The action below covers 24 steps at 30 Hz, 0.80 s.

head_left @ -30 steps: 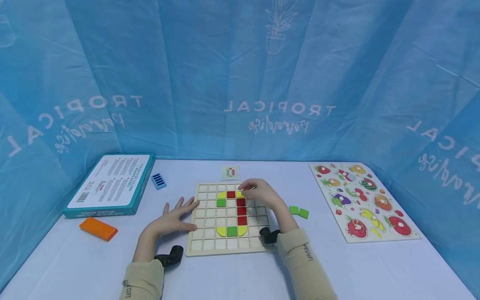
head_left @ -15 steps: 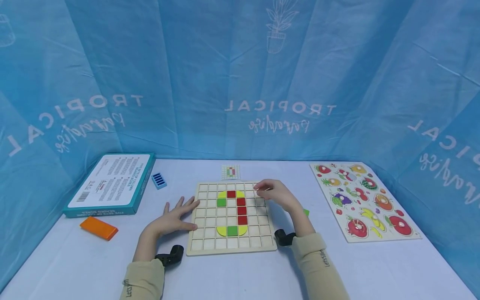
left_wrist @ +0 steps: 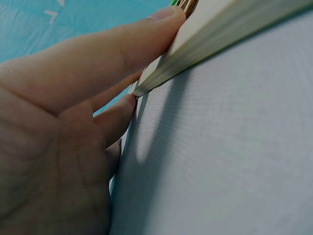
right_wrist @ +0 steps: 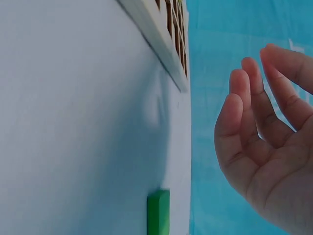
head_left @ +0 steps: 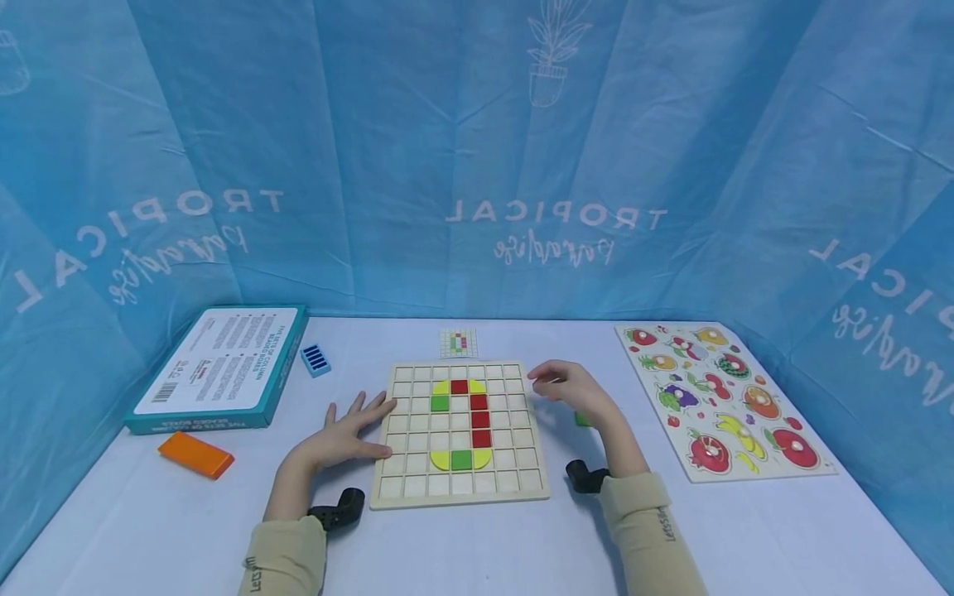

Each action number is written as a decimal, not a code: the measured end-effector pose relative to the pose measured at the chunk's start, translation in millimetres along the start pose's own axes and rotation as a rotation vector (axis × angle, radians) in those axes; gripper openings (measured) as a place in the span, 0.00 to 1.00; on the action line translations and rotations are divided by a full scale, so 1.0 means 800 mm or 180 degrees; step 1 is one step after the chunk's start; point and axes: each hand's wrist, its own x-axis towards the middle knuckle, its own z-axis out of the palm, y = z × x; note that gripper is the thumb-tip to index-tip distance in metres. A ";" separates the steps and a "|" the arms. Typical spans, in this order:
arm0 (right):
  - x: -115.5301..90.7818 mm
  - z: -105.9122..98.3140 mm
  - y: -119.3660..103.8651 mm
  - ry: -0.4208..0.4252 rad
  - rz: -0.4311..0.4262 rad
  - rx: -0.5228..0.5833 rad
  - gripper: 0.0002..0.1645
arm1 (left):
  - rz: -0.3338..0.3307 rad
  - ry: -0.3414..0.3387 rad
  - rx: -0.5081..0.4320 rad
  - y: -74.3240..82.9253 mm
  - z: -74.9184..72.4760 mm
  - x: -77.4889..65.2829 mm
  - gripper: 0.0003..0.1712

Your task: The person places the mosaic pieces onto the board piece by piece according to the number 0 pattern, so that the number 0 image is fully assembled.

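Note:
A wooden grid board point(head_left: 410, 488) lies on the table, with yellow quarter-round tiles point(head_left: 441, 459), red tiles point(head_left: 480, 420) and green tiles point(head_left: 461, 459) set in its squares. My left hand point(head_left: 339, 439) is spread at the board's left edge, thumb and fingertips touching it. Just off the board's upper right side, my right hand point(head_left: 570, 389) hovers above the table with loosely bent fingers; the right wrist view shows nothing in them. Beneath it lies a loose green tile point(right_wrist: 158, 213), partly covered by the right arm in the head view.
A small pattern card point(head_left: 458, 343) lies behind the board. To the left are a teal box point(head_left: 224, 356), a small blue slotted piece point(head_left: 315, 360) and an orange block point(head_left: 195, 454). A fruit puzzle board point(head_left: 715, 406) lies at the right, and a blue curtain hangs behind.
My right hand has moved right, from the yellow tile at the pattern's upper right corner to beyond the board's right edge. The left hand stays in place.

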 end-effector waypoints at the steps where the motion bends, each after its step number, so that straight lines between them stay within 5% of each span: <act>1: 0.000 -0.003 0.002 0.0003 0.0010 0.0003 0.14 | 0.0004 0.0003 0.0002 0.000 0.000 0.000 0.53; 10: -0.003 -0.026 0.033 -0.0075 -0.0139 0.0137 0.15 | 0.0014 0.0022 0.0002 -0.001 0.001 0.001 0.53; 24: -0.013 -0.058 0.065 -0.0228 -0.0066 -0.0293 0.16 | 0.0014 0.0033 0.0009 -0.002 0.001 0.001 0.53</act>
